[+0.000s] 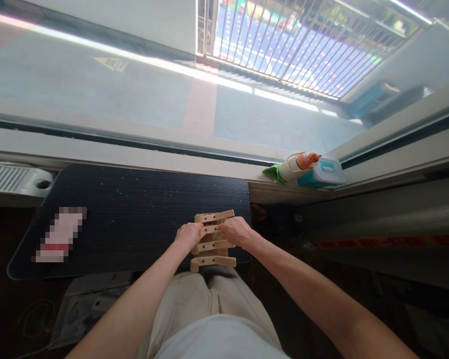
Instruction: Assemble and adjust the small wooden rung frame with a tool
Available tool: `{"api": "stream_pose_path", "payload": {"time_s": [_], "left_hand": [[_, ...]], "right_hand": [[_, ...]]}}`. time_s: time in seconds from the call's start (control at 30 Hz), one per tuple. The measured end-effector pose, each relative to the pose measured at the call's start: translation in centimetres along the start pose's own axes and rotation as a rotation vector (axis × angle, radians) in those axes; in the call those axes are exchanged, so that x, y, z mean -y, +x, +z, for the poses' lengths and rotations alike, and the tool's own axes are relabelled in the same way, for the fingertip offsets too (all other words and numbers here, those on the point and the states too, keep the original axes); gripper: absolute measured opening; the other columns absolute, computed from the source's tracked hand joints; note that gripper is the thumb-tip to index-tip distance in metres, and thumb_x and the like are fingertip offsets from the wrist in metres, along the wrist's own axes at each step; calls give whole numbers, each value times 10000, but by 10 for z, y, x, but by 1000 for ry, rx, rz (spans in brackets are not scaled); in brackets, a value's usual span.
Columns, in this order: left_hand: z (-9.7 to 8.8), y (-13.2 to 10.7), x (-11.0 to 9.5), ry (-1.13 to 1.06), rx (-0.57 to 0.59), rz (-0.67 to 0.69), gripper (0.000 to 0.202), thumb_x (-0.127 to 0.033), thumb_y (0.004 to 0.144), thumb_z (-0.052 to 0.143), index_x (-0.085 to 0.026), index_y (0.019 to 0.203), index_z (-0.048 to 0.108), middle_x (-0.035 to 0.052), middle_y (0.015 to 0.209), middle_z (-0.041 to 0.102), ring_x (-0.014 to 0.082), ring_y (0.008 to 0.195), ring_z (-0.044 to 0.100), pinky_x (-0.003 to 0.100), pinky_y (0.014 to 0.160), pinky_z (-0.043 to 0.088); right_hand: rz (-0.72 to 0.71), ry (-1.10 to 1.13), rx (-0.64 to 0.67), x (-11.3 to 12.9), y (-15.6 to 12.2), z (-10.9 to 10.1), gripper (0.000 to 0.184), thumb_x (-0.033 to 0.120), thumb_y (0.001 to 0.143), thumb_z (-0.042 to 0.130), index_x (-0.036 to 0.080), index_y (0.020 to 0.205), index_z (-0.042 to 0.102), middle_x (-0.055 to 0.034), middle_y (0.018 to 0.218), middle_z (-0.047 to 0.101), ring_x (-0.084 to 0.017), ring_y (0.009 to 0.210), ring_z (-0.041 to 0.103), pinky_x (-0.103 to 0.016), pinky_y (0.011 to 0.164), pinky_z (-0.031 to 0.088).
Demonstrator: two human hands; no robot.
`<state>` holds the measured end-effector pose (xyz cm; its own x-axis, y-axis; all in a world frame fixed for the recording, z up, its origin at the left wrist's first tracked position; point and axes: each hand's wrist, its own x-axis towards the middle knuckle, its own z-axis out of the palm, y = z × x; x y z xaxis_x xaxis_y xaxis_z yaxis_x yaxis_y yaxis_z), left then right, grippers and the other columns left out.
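Observation:
Several pale wooden hook-shaped pieces, each with two dark holes, lie in a row across a speckled brown board (220,253) at the table's near right part. My left hand (190,236) is closed at the left end of the second piece from the back, the wooden hook (211,229). On that same piece's right end my right hand (236,231) has its fingers pressed together. Behind my hands is the farthest wooden piece (214,216); nearer my lap are another piece (213,247) and the closest one (214,262). My fingertips are partly hidden.
The black table (134,214) has small crumbs scattered on it and a blurred-out pinkish item (62,234) at its left. Beyond is a window sill with a turquoise lidded box (323,172) and a white-and-orange bottle-like object (297,167). A white radiator (17,179) stands far left.

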<state>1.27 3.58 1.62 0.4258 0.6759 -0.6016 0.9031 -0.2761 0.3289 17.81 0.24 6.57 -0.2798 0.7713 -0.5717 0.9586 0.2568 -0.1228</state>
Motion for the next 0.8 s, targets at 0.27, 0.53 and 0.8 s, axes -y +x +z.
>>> {"api": "stream_pose_path", "payload": {"time_s": [0.27,0.53,0.8], "left_hand": [[-2,1,-1,16,25,14,275,-349,764,458,-231,938,637,92,893,676,217,869,615,301,752,448],[-3,1,-1,16,32,0,280,-340,763,465,-210,945,632,110,935,667,214,902,608,304,784,444],[0,2,0,17,28,0,287,-346,766,451,-203,936,633,118,935,666,224,896,608,314,775,446]], "right_hand": [[-69,-42,21,6,4,1,220,130,773,459,148,760,678,-109,796,682,-203,781,623,-270,681,438],[345,243,90,5,14,-1,246,269,755,487,205,926,651,-78,923,669,-209,858,612,-266,665,461],[-103,-87,28,19,3,-22,250,56,764,427,116,824,662,-138,868,661,-205,819,613,-267,690,452]]}}
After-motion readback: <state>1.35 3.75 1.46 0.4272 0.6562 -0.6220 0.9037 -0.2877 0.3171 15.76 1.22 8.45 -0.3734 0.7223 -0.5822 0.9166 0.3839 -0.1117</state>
